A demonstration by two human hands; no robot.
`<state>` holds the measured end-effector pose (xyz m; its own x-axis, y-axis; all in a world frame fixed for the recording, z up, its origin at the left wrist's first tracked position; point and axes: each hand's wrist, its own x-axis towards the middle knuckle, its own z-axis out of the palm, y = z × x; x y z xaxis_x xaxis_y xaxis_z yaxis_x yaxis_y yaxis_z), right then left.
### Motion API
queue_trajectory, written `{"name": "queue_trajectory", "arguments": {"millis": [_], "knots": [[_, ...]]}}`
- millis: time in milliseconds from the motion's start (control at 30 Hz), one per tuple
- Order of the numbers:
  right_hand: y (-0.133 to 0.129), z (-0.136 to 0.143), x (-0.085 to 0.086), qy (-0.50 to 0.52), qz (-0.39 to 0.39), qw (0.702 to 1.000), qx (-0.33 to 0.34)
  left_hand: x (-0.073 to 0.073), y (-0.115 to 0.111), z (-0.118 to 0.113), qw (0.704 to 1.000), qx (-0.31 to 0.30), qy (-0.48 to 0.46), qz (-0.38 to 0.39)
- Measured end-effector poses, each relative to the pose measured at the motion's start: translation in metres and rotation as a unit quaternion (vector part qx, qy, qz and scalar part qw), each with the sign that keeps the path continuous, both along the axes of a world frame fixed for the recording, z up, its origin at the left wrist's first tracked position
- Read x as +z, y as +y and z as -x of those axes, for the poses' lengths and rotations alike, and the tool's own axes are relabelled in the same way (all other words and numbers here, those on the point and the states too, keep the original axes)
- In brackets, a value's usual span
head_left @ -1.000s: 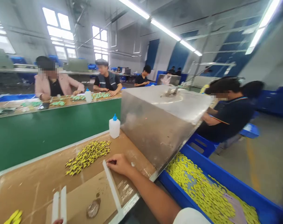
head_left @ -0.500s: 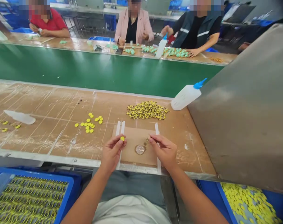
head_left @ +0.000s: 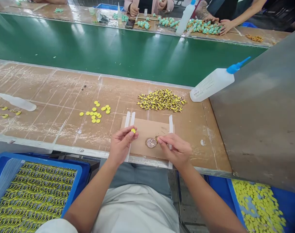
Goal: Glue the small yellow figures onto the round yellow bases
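Observation:
My left hand (head_left: pixel 120 145) pinches a small yellow disc (head_left: pixel 133 130) between thumb and fingers, above the left side of a taped cardboard sheet (head_left: pixel 143 127). My right hand (head_left: pixel 178 149) is closed on a tiny yellow and dark piece (head_left: pixel 156 138), at the right edge of a round, clear, glossy puddle (head_left: pixel 151 143) on the cardboard. The fingertips partly hide this piece. Behind the sheet lies a heap of small yellow and dark pieces (head_left: pixel 162 100). Several loose yellow discs (head_left: pixel 96 114) are spread out to the left.
A white bottle with a blue nozzle (head_left: pixel 212 84) leans against a metal panel (head_left: pixel 261 110) at right. Blue trays hold yellow pieces (head_left: pixel 33 194) at lower left and yellow discs (head_left: pixel 261 204) at lower right. Across a green belt (head_left: pixel 89 48), other people work.
The view has tilted downward. My right hand has brought its tiny piece down to the puddle's edge. My left hand keeps hold of the yellow disc.

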<state>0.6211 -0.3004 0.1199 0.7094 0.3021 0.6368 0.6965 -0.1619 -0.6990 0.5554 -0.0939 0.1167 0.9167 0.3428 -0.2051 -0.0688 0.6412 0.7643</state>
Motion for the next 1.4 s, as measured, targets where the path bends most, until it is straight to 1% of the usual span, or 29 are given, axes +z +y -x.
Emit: {"name": "queue_trajectory", "arguments": {"millis": [267,500,767,1100,1400], "knots": [[0.004,0.0,0.004,0.004,0.005,1.0,0.005,0.004,0.0,0.0,1.0,0.009,0.011,0.006],[0.003,0.0,0.003,0.014,0.012,1.0,0.011,0.006,-0.001,0.0,1.0,0.014,0.016,0.005],[0.0,0.0,0.001,0.006,-0.021,0.999,-0.03,0.002,0.0,0.001,1.0,0.011,0.008,0.003],[-0.007,-0.003,-0.003,-0.028,0.016,0.999,0.012,0.001,0.001,0.001,1.0,0.016,0.01,0.005],[-0.003,-0.002,0.004,-0.024,0.019,0.999,0.02,0.003,0.001,0.002,1.0,0.018,0.015,0.005]]}}
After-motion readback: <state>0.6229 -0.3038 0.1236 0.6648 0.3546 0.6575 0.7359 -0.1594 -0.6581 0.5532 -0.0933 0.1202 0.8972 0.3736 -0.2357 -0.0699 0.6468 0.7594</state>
